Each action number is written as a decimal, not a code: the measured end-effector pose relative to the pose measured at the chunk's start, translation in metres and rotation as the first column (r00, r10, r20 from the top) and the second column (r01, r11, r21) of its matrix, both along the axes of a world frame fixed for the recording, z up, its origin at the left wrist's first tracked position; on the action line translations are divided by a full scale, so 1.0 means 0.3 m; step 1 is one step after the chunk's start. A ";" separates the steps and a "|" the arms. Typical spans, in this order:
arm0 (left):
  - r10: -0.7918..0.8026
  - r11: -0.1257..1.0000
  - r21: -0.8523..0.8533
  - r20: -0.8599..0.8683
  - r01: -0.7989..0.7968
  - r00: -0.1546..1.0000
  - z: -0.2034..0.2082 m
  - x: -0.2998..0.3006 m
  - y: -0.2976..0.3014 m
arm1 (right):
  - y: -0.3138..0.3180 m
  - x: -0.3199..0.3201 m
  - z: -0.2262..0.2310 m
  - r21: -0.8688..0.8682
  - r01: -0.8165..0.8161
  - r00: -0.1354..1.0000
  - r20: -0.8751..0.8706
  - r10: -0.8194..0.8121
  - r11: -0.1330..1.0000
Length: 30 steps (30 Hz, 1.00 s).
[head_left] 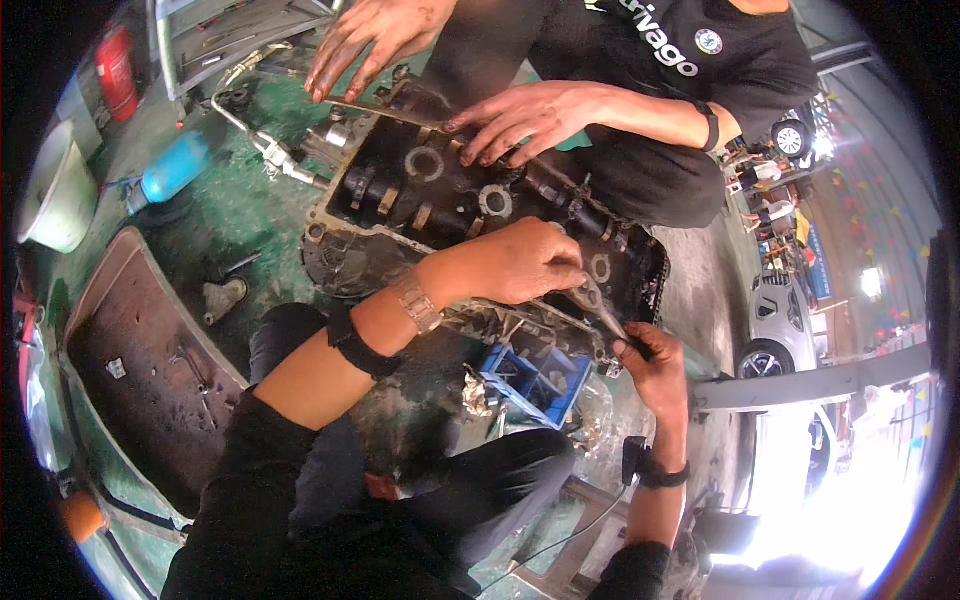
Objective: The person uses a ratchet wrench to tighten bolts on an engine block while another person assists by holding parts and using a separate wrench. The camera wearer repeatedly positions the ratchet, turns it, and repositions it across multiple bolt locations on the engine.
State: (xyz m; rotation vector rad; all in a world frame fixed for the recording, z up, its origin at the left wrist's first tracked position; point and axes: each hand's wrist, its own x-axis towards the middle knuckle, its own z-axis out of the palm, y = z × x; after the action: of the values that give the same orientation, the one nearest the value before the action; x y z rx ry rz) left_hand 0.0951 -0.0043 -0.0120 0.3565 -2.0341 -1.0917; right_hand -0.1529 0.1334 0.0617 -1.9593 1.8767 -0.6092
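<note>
An engine cylinder head (pixel 385 165), dark and oily, lies on the floor before me. Over its right end, a slim metal tool (pixel 602 311) slants between my two hands. My left hand (pixel 520 262) has its fingers pinched at the tool's upper end, just above the cylinder head. Lower right, my right hand (pixel 655 365) is closed round the other end, thumb along it. Its exact kind is hard to make out, as my fingers cover both ends. Across from me, a co-worker's hands (pixel 530 120) rest on and hover over the far side, by a thin strip (pixel 385 110).
A blue divided parts bin (pixel 540 385) stands close below the cylinder head. To the left lie a brown tray (pixel 140 340) with small tools, a blue bottle (pixel 175 167) and a white bucket (pixel 60 190). A fire extinguisher (pixel 116 72) stands farther back. A grey beam (pixel 820 380) crosses at right.
</note>
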 end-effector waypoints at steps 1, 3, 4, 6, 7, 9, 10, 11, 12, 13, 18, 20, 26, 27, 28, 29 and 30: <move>0.011 1.000 -0.025 -0.007 -0.011 1.000 0.003 -0.003 0.001 | -0.005 -0.002 0.007 -0.015 -0.019 1.000 -0.014 0.019 1.000; 0.043 0.998 -0.050 -0.013 -0.044 0.999 0.006 -0.002 0.005 | -0.014 -0.006 0.015 -0.012 0.009 0.997 -0.077 -0.010 1.000; 0.062 0.996 -0.071 -0.019 -0.063 0.998 0.009 0.000 0.007 | -0.020 -0.008 0.017 -0.086 -0.043 0.987 -0.158 0.029 0.995; 0.026 1.000 -0.016 -0.010 -0.026 1.000 0.013 0.006 0.012 | -0.030 -0.012 0.017 -0.149 -0.094 0.981 -0.180 0.066 0.984; 0.012 1.000 0.008 -0.003 -0.012 1.000 0.015 0.008 0.014 | -0.035 -0.015 0.017 -0.180 -0.130 0.978 -0.183 0.097 0.975; 0.009 0.999 0.039 0.014 -0.010 1.000 0.021 0.012 0.018 | -0.048 -0.020 0.011 -0.194 -0.122 0.967 -0.245 0.072 0.974; 0.025 0.999 0.040 0.002 -0.025 1.000 0.023 0.011 0.021 | -0.055 -0.024 0.009 -0.181 -0.111 0.961 -0.269 0.060 0.977; 0.043 0.998 0.044 -0.009 -0.042 0.999 0.027 0.010 0.022 | -0.063 -0.028 0.008 -0.160 -0.092 0.955 -0.294 0.042 0.983; 0.041 0.998 0.053 0.001 -0.041 0.999 0.029 0.009 0.023 | -0.070 -0.032 0.005 -0.165 -0.111 0.961 -0.269 0.064 0.980; 0.039 0.997 0.063 -0.003 -0.039 0.999 0.032 0.007 0.023 | -0.076 -0.036 0.005 -0.181 -0.154 0.957 -0.272 0.101 0.971; 0.043 0.993 0.105 0.042 -0.048 0.998 0.044 0.007 0.025 | -0.076 -0.039 -0.001 -0.174 -0.195 0.951 -0.275 0.142 0.965; 0.039 0.993 0.109 0.031 -0.042 0.999 0.046 0.005 0.025 | -0.061 -0.032 -0.008 -0.187 -0.181 0.956 -0.264 0.128 0.966; 0.037 0.993 0.113 0.036 -0.041 0.999 0.043 0.002 0.033 | -0.002 0.001 -0.046 -0.246 -0.126 0.963 -0.263 0.059 0.961; 0.037 0.993 0.112 0.026 -0.040 0.999 0.044 0.001 0.034 | 0.007 0.009 -0.054 -0.264 -0.119 0.965 -0.258 0.049 0.957; 0.039 0.991 0.125 0.025 -0.042 0.999 0.043 0.002 0.034 | 0.016 0.016 -0.061 -0.245 -0.105 0.971 -0.236 0.046 0.964; 0.037 0.990 0.138 0.024 -0.040 0.999 0.044 0.002 0.034 | 0.028 0.024 -0.068 -0.227 -0.089 0.976 -0.214 0.040 0.970; 0.029 0.988 0.154 0.024 -0.033 0.999 0.045 0.001 0.034 | 0.038 0.032 -0.076 -0.205 -0.063 0.981 -0.193 0.023 0.977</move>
State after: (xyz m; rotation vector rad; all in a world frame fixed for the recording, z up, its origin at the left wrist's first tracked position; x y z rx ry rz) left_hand 0.0953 0.0060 0.0014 0.4790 -1.9614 -1.2343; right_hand -0.1435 0.1448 0.0390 -2.2592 1.9432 -0.6519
